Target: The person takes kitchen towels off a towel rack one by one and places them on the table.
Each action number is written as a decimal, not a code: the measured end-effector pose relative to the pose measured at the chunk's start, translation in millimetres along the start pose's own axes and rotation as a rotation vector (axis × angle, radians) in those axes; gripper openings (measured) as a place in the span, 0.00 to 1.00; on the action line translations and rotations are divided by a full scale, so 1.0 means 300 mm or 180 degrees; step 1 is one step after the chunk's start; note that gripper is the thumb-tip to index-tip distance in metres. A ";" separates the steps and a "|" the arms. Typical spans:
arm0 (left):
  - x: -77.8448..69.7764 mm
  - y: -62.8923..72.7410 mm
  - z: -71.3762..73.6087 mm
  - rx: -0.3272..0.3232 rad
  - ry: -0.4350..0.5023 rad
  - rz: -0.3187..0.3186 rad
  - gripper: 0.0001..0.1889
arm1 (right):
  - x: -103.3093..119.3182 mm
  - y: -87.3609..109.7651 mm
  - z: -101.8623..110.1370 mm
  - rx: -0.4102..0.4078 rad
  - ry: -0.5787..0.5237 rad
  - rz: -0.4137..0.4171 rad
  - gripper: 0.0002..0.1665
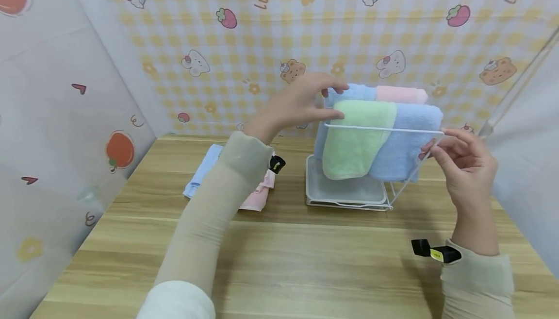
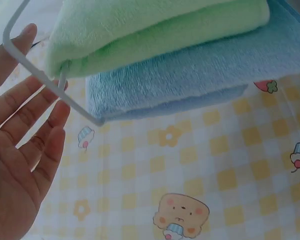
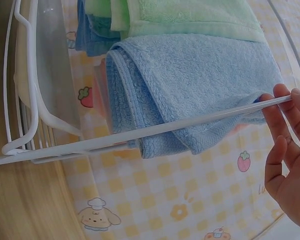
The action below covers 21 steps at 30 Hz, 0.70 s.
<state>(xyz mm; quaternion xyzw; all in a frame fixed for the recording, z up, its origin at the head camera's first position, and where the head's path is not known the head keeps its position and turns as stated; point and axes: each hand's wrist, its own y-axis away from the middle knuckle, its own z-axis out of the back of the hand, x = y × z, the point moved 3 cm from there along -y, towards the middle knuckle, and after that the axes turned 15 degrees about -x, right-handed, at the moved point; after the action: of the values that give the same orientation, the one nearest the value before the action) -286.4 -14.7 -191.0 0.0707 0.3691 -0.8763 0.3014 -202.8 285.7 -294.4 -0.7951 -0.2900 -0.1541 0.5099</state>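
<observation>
A white wire rack [image 1: 367,127] holds folded towels over its bars: a light green towel [image 1: 358,139] and a blue towel [image 1: 412,134] in front, another blue towel [image 1: 353,92] and a pink towel [image 1: 402,94] behind. My left hand [image 1: 305,99] is at the rack's upper left corner, fingers and thumb spread apart. In the left wrist view its fingers [image 2: 30,107] lie just behind the white wire. On the right, my right hand [image 1: 469,166] pinches the rack's sloping side bar [image 3: 180,122] between thumb and fingers, close to the blue towel's bunched edge.
A pale tray [image 1: 340,190] sits in the rack's base on the wooden table [image 1: 332,260]. Left of it lie a folded blue cloth [image 1: 203,173] and a pink cloth [image 1: 257,197], partly hidden by my left arm. A patterned backdrop [image 1: 262,42] stands close behind.
</observation>
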 end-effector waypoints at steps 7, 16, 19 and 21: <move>-0.033 -0.060 -0.034 0.0273 -0.0193 0.0038 0.29 | -0.001 0.001 -0.003 -0.0065 -0.0045 0.0023 0.19; -0.024 -0.070 -0.063 0.0447 -0.0361 0.0170 0.27 | 0.003 0.002 -0.005 -0.0047 -0.0036 -0.0012 0.20; -0.023 -0.069 -0.067 0.0336 -0.0262 0.0141 0.24 | 0.003 0.001 -0.004 -0.0051 -0.0027 -0.0019 0.20; -0.021 -0.071 -0.069 0.0277 -0.0204 0.0121 0.22 | 0.004 -0.001 -0.003 -0.0056 -0.0009 -0.0016 0.20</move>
<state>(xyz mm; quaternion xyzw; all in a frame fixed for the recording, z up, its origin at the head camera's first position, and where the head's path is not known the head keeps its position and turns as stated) -295.6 14.2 -190.9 0.0626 0.3193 -0.8875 0.3263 -201.9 285.3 -293.1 -0.7990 -0.2913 -0.1569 0.5021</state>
